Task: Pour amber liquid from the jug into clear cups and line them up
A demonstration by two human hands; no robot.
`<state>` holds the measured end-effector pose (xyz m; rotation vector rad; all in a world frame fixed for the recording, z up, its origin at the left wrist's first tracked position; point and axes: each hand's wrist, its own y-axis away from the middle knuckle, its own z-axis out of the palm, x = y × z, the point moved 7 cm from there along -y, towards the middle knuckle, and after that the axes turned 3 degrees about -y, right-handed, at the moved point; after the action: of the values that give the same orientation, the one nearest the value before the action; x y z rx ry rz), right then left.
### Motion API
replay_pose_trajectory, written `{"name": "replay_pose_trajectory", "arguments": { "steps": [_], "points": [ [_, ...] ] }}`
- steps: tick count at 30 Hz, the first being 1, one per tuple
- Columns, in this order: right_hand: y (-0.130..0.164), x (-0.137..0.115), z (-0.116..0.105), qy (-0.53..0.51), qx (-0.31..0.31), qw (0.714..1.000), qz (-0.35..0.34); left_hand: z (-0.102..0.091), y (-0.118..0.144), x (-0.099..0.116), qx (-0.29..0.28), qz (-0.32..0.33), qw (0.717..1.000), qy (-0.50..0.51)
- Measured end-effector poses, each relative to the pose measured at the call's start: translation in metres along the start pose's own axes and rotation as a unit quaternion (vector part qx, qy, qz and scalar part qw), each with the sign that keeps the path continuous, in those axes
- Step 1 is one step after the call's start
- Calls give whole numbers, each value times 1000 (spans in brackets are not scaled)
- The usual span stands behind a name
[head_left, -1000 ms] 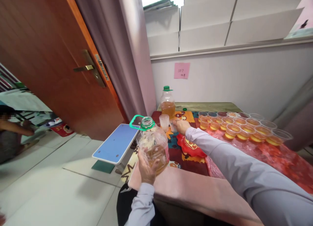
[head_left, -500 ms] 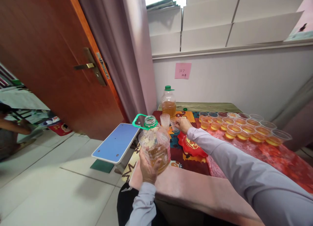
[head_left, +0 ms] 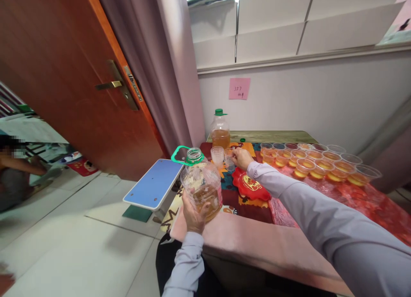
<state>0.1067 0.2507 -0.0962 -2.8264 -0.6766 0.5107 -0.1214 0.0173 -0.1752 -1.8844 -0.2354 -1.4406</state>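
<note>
My left hand (head_left: 193, 213) grips the lower part of a clear plastic jug (head_left: 202, 186) with amber liquid in it, an open mouth and a green ring handle, held above the table's near left corner. My right hand (head_left: 241, 158) reaches far across the table and holds a small empty clear cup (head_left: 229, 159) by its rim. A short stack of empty cups (head_left: 218, 155) stands just left of that cup. Behind them stands a second bottle (head_left: 220, 130) of amber liquid with a green cap.
Several clear cups with amber liquid (head_left: 316, 165) stand in rows on the red patterned tablecloth (head_left: 359, 203). A red ornament (head_left: 250, 183) lies under my right forearm. A blue stool (head_left: 154, 183) stands left of the table, beside a wooden door (head_left: 73, 83). Another person (head_left: 16, 168) sits far left.
My right hand has lifted the small cup slightly and drawn it a little nearer. The jug in my left hand has stayed almost where it was.
</note>
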Motion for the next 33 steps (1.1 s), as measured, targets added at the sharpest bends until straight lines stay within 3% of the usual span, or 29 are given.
{"name": "replay_pose_trajectory", "arguments": {
  "steps": [4,7,12,15,18,23,27,30,33],
  "points": [
    [2,0,-20,-8,22,1000,-7,1,0,2,-10,17,1000,-21],
    [11,5,-47,-12,47,999,-13,3,0,0,-19,25,999,-24],
    [59,28,-82,-11,69,996,-59,4,-4,-1,-13,49,998,-25],
    [100,42,-71,-20,36,996,-84,6,-6,-1,-15,56,998,-27],
    [126,56,-45,-21,-6,999,-49,7,-7,0,-20,62,997,-32],
    [134,64,-22,-17,-15,1000,-22,7,-7,-2,-12,51,998,-25],
    [138,67,-28,-17,-14,999,-23,7,-8,-2,-12,48,999,-17],
    [150,58,-51,-65,64,995,-37,8,-9,-1,-7,55,998,-6],
    [167,38,-70,-219,196,956,-5,8,-9,1,-9,57,998,-1]
  ]
}}
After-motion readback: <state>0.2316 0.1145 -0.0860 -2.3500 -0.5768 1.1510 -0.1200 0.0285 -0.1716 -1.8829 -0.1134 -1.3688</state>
